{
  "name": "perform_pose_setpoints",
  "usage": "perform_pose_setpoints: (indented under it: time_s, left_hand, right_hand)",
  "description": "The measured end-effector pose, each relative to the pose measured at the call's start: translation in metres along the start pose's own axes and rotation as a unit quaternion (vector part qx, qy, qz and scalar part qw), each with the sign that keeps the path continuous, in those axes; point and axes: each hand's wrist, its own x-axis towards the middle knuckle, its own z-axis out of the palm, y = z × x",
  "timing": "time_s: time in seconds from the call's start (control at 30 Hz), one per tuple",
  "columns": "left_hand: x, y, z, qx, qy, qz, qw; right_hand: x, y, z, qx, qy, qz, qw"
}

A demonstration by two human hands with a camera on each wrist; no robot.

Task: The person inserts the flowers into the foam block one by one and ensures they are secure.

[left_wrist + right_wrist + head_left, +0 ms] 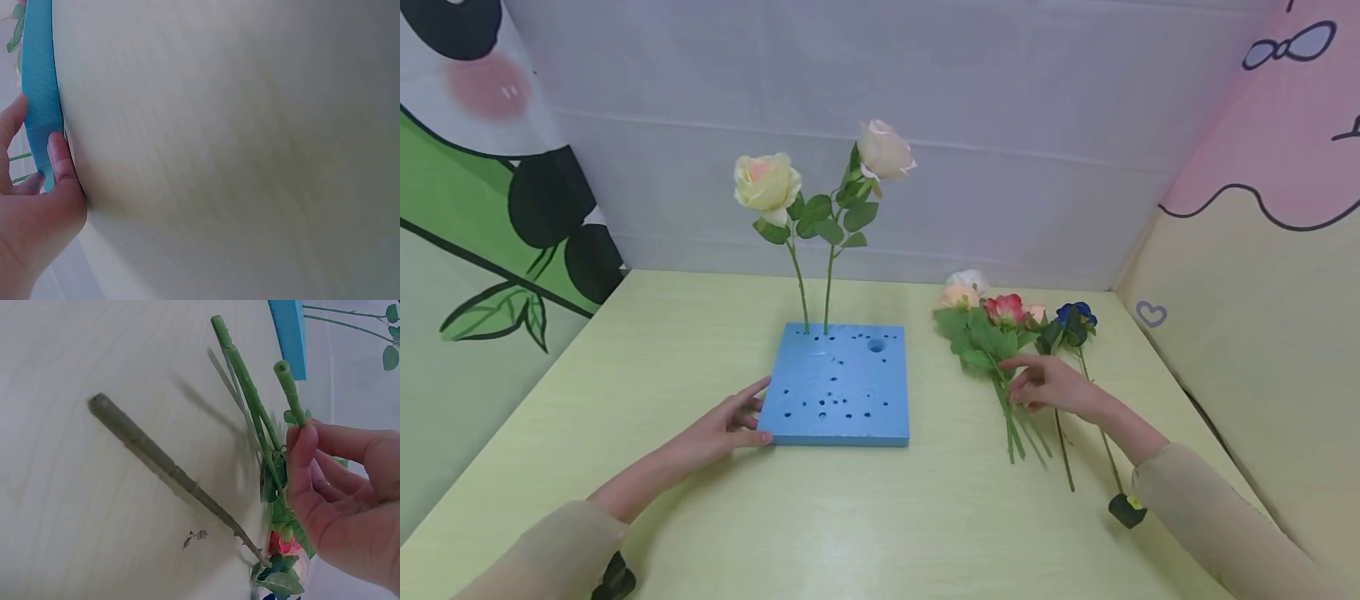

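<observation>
A blue board (797, 367) with several holes lies on the table. Two artificial roses stand upright in its back holes, a pale yellow rose (767, 185) and a pale pink rose (886, 152). My left hand (727, 423) holds the board's front left corner, fingers along the side and thumb at the front. To the right, my right hand (1054, 385) is over a bunch of flowers with green leaves (985, 333). Thumb and index finger pinch a green flower stem (288, 387) close to its cut end in the right wrist view. That flower's bloom cannot be singled out.
Beside the bunch lies a blue flower (1075, 321) with a long stem. A brown stem (150, 453) lies below the right hand in its wrist view. A black object (1126, 510) is near the right sleeve. Printed cloth walls (925, 200) close off the back and sides.
</observation>
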Motion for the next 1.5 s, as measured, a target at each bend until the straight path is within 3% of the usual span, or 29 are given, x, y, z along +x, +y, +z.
perform_pose_setpoints:
  time_s: [0.7, 1.1, 1.3, 1.5]
  left_hand:
    - [0.000, -0.001, 0.000, 0.002, 0.002, -0.004, 1.0000]
    - [-0.001, 0.002, 0.001, 0.001, 0.002, -0.009, 1.0000]
    - [-0.003, 0.002, 0.000, -0.003, -0.004, -0.005, 1.0000]
    - [-0.003, 0.002, -0.001, -0.004, -0.006, -0.006, 1.0000]
  right_hand:
    - [0.013, -0.028, -0.005, 0.037, 0.103, -0.028, 0.9935]
    - [0.031, -0.046, -0.004, 0.025, 0.187, -0.062, 0.9801]
    - [0.038, -0.054, -0.003, 0.039, 0.205, -0.090, 0.9739]
    - [0.043, -0.062, -0.003, 0.049, 0.224, -0.090, 0.9693]
